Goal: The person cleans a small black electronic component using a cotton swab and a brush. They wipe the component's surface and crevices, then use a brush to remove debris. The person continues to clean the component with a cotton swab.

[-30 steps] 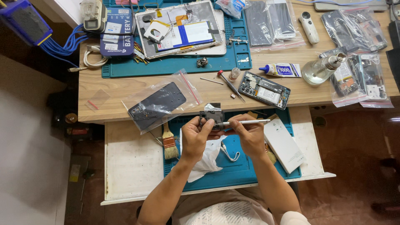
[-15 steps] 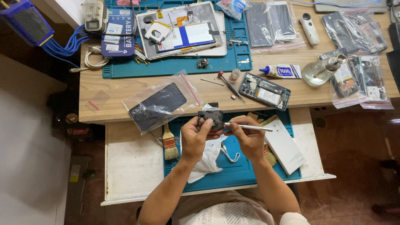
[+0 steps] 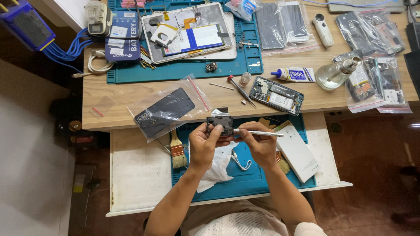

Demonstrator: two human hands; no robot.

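- The clear plastic bag with a black phone back inside (image 3: 164,112) lies on the wooden desk (image 3: 109,94), left of the hands. It has not moved.
- A small paint brush with a wooden handle (image 3: 177,150) rests on the white pull-out shelf (image 3: 135,175), just beside the left hand.
- The left hand (image 3: 203,146) holds a small black phone part (image 3: 221,122) up over the blue work mat (image 3: 245,179). Its grip is clamped on the part, thumb on one side and fingers on the other. The part sits a bit more upright than a second ago.
- The right hand (image 3: 260,144) pinches a thin silver stick tool (image 3: 258,132). Its grip is tight on the tool. The tip now touches the black part; a moment ago it lay lower and flatter. So the poking work on the part looks under way.
- A white flat box (image 3: 299,155) lies on the mat, right of the hands.
- An open phone with its insides showing (image 3: 276,95) stays on the desk above.
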